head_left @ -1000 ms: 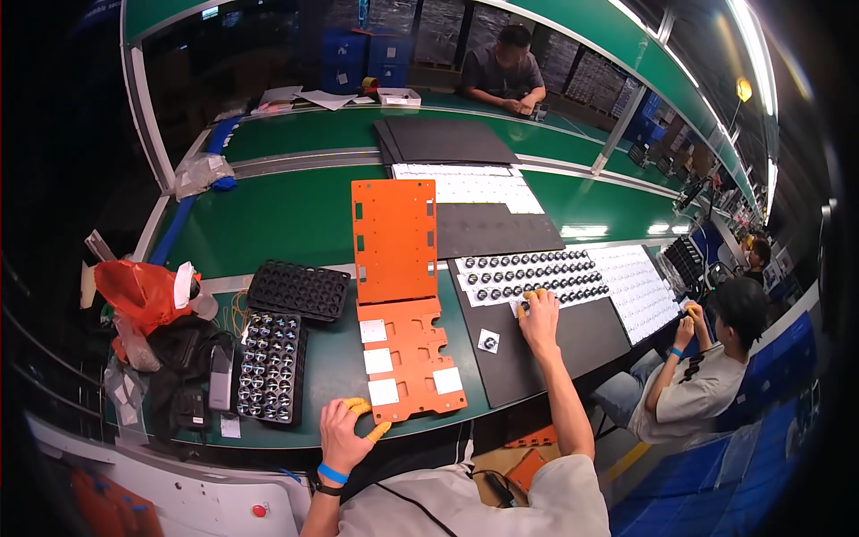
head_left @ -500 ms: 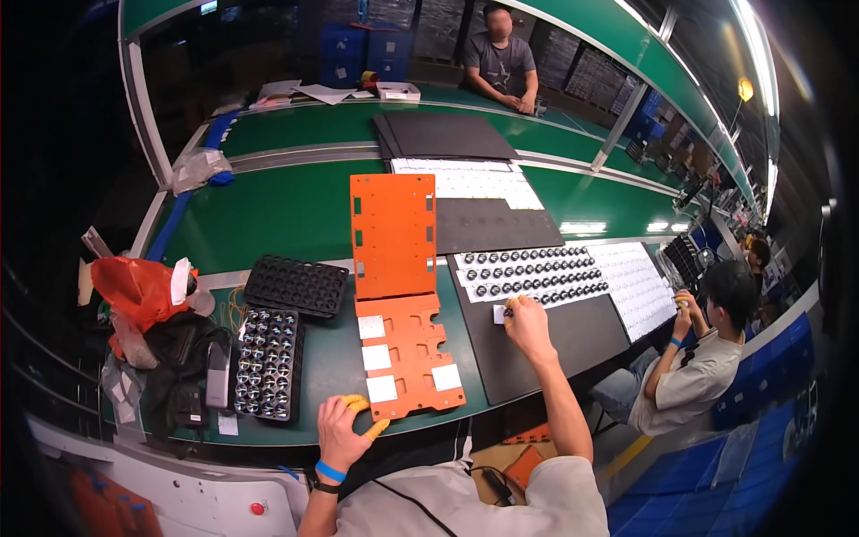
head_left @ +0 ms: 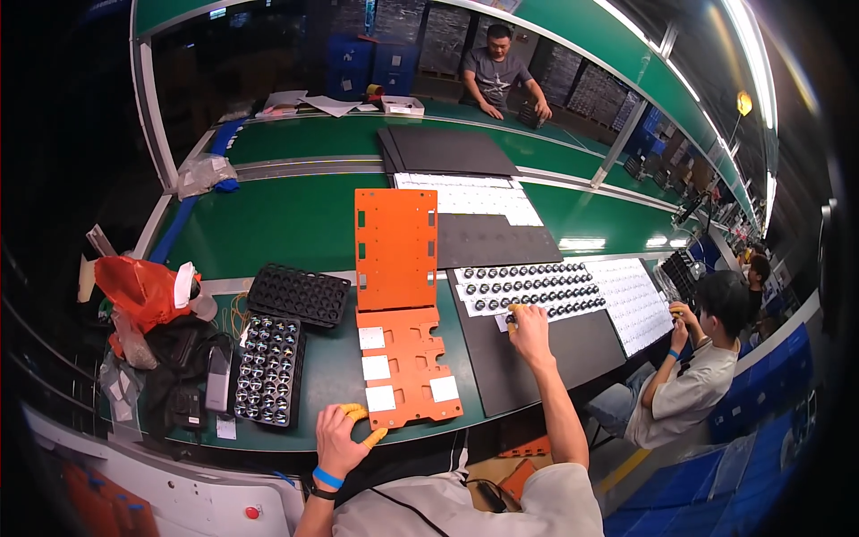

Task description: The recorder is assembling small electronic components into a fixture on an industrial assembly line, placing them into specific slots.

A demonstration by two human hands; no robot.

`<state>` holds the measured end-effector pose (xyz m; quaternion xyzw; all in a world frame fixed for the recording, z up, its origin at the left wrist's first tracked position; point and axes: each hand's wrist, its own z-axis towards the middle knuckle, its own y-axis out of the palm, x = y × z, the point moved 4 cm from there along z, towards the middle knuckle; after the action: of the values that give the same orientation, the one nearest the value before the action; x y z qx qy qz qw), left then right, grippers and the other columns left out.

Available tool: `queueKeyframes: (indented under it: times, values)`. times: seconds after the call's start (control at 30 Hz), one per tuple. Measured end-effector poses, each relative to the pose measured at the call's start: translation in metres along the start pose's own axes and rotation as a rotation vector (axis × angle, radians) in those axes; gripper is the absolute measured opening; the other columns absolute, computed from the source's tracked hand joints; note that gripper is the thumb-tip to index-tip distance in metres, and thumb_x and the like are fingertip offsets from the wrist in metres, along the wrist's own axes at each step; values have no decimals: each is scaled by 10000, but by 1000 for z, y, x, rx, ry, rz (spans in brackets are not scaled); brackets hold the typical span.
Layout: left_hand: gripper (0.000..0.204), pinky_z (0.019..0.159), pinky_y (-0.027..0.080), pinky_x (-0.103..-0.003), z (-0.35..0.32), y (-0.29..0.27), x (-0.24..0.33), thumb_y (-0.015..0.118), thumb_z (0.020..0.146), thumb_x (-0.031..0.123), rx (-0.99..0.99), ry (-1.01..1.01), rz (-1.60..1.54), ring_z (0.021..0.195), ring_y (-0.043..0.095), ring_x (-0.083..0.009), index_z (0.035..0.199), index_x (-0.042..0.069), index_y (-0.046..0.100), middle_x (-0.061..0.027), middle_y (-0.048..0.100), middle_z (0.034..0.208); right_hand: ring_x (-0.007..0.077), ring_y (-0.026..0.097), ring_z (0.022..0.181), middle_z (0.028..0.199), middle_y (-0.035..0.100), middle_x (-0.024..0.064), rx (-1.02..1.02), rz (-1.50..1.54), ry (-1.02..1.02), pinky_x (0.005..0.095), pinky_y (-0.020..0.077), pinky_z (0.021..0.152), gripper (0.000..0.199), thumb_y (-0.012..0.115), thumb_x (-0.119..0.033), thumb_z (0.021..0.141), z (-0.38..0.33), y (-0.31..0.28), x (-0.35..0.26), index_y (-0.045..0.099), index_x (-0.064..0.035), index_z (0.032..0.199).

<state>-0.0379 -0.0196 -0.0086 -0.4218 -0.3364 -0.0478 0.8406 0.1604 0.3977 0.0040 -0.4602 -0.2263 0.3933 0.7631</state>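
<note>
My right hand (head_left: 530, 335), yellow covers on its fingertips, is closed in a pinch at the near row of small black round parts (head_left: 546, 282) standing on white squares. A white corner shows beside its fingers; the piece itself is mostly hidden. My left hand (head_left: 338, 440) has thumb and forefinger apart, also in yellow covers, by the near left corner of a hinged orange fixture (head_left: 398, 358). The fixture's lid (head_left: 396, 246) stands raised. Several white square plates (head_left: 379, 398) lie in its lower half.
A black tray of shiny round parts (head_left: 267, 371) and another black tray (head_left: 298, 294) lie to the left, near an orange-red bag (head_left: 134, 291). Black sheets (head_left: 573, 349) are under the rows. One person (head_left: 689, 358) sits at right; another (head_left: 501, 76) is across the bench.
My right hand has moved slightly up and right, bringing its small piece to the near row. My left hand stays by the fixture's corner. The person across has reached toward a dark object.
</note>
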Motion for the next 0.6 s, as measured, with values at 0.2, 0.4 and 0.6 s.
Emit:
queueKeyframes:
  times: [0.2, 0.4, 0.6]
  values:
    - [380, 877, 469, -427, 4, -4, 4, 867, 752, 355, 19, -3, -15, 1000, 597, -301, 922, 44, 731, -80, 683, 999, 333, 597, 1019, 1008, 669, 140, 12, -17, 44, 448, 443, 934, 508, 748, -43, 751, 3, -4, -9, 639, -19, 1247]
    - [243, 674, 476, -404, 13, -5, -12, 854, 797, 217, 110, -257, -168, 773, 603, -295, 901, 36, 730, -93, 648, 780, 170, 626, 576, 668, 681, 135, -203, 594, 350, 347, 499, 564, 224, 767, -180, 913, -21, -24, -99, 742, 33, 976]
    - [289, 532, 449, -364, 29, 15, -29, 822, 857, 232, -70, -506, -303, 532, 574, -230, 950, -34, 761, -142, 630, 629, 90, 497, 526, 600, 602, 36, -836, 741, 424, 316, 401, 497, 469, 719, -411, 970, -52, -7, -133, 722, 32, 819]
